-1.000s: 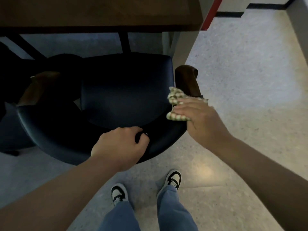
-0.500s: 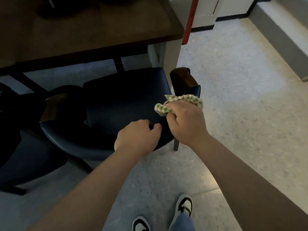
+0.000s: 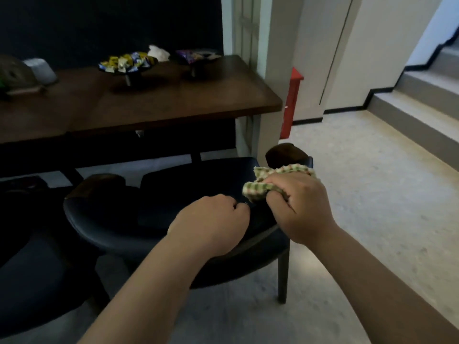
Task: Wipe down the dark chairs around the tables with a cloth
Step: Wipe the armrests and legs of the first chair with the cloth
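A dark blue chair (image 3: 119,219) with a curved back and wooden arm tips stands in front of me, tucked toward the brown table (image 3: 173,103). My left hand (image 3: 211,224) grips the top of the chair's curved back, fingers curled over the rim. Just to its right, my right hand (image 3: 300,207) holds a bunched green-and-white checked cloth (image 3: 268,181) against the chair back near its right arm tip (image 3: 285,151).
Two dishes of wrapped snacks (image 3: 126,62) and a white object (image 3: 41,69) sit on the table. A second dark chair (image 3: 32,281) stands at the lower left. A pillar (image 3: 263,70) and red box (image 3: 291,100) lie behind; steps (image 3: 409,103) rise at right.
My view has tilted up from the seat to take in the tabletop and wall. My right hand with the cloth slid along the chair back toward my left hand, which kept its grip.
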Demonstrator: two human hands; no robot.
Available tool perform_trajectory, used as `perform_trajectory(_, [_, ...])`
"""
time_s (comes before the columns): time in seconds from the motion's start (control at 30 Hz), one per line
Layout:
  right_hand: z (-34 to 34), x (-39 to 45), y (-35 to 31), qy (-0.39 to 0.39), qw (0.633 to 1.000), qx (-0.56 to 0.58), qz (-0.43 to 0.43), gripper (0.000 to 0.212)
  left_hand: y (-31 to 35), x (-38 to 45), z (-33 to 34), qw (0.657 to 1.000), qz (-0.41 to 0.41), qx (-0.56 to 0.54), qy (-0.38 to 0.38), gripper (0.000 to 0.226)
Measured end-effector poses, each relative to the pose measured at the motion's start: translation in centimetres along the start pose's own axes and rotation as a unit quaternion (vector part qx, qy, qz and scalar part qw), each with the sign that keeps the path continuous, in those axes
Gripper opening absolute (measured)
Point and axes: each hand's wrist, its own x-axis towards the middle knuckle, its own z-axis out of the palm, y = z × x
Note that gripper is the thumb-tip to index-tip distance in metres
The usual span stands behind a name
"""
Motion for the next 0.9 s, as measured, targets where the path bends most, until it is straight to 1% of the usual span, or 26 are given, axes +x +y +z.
perform_trajectory(0.07, [0.3, -0.5, 0.4, 0.022, 0.999, -0.011, -0.02, 0.043, 0.1, 0.2, 0.0, 0.999, -0.003, 0.031, -0.009, 0.036])
perform_trajectory(0.17, [1.0, -1.2, 1.1, 0.072, 0.995, -0.009, -0.069, 0.038, 0.1, 0.4, -0.4, 0.997, 0.014, 0.07, 0.004, 0.04])
perform_trajectory(0.23, [1.5, -1.5, 1.5, 0.114, 0.989, 0.037, -0.092, 0.033, 0.1, 0.5, -0.8, 0.995, 0.017, 0.095, 0.017, 0.041])
perform_trajectory(0.3, [1.9, -1.7, 1.7, 0.155, 0.978, 0.1, -0.096, 0.026, 0.2, 0.6, -1.0, 0.992, 0.001, 0.118, 0.038, 0.04])
perform_trajectory(0.4, [1.8, -2.2, 1.9, 0.224, 0.951, 0.206, -0.056, 0.02, 0.6, 0.3, -1.0, 0.989, -0.026, 0.113, 0.092, 0.034])
perform_trajectory(0.43, [1.6, -2.5, 2.2, 0.255, 0.936, 0.241, -0.025, 0.018, 0.8, 0.0, -1.1, 0.987, -0.017, 0.11, 0.114, 0.03])
perform_trajectory(0.47, [1.3, -2.8, 2.6, 0.296, 0.916, 0.272, 0.015, 0.018, 1.1, -0.3, -1.1, 0.987, -0.008, 0.084, 0.136, 0.027])
perform_trajectory(0.5, [1.0, -3.1, 3.3, 0.343, 0.888, 0.298, 0.062, 0.021, 1.5, -0.6, -1.2, 0.986, -0.001, 0.041, 0.162, 0.031])
perform_trajectory(0.53, [0.5, -3.4, 4.2, 0.395, 0.853, 0.323, 0.111, 0.025, 2.1, -0.7, -1.4, 0.983, -0.001, 0.004, 0.184, 0.037])
perform_trajectory(0.57, [0.1, -3.8, 5.2, 0.446, 0.81, 0.346, 0.158, 0.029, 2.9, -0.5, -1.6, 0.982, 0.003, -0.011, 0.191, 0.041])
perform_trajectory(0.6, [-0.3, -4.2, 6.1, 0.49, 0.766, 0.366, 0.196, 0.032, 3.8, 0.0, -1.9, 0.984, 0.01, -0.002, 0.175, 0.044])
perform_trajectory(0.63, [-0.5, -4.6, 6.9, 0.522, 0.731, 0.38, 0.223, 0.035, 4.8, 0.9, -2.1, 0.989, 0.017, 0.013, 0.143, 0.045])
perform_trajectory(0.67, [-0.6, -4.9, 7.7, 0.539, 0.709, 0.386, 0.24, 0.036, 5.7, 1.9, -2.2, 0.993, 0.02, 0.026, 0.113, 0.045])
perform_trajectory(0.7, [-0.6, -5.2, 8.4, 0.54, 0.703, 0.389, 0.251, 0.036, 6.7, 2.7, -2.3, 0.995, 0.015, 0.037, 0.093, 0.046])
perform_trajectory(0.73, [-0.3, -5.4, 9.0, 0.526, 0.712, 0.389, 0.256, 0.036, 7.4, 3.5, -2.2, 0.995, 0.011, 0.051, 0.089, 0.046])
perform_trajectory(0.77, [0.3, -5.4, 9.5, 0.497, 0.735, 0.385, 0.255, 0.037, 7.8, 4.3, -2.2, 0.994, 0.008, 0.063, 0.093, 0.046])
perform_trajectory(0.83, [1.9, -4.9, 9.7, 0.412, 0.8, 0.372, 0.226, 0.041, 8.0, 5.1, -1.8, 0.993, 0.005, 0.068, 0.099, 0.043])
perform_trajectory(0.9, [4.0, -4.3, 8.8, 0.341, 0.867, 0.332, 0.148, 0.044, 7.7, 5.2, -1.5, 0.993, 0.004, 0.047, 0.107, 0.04])
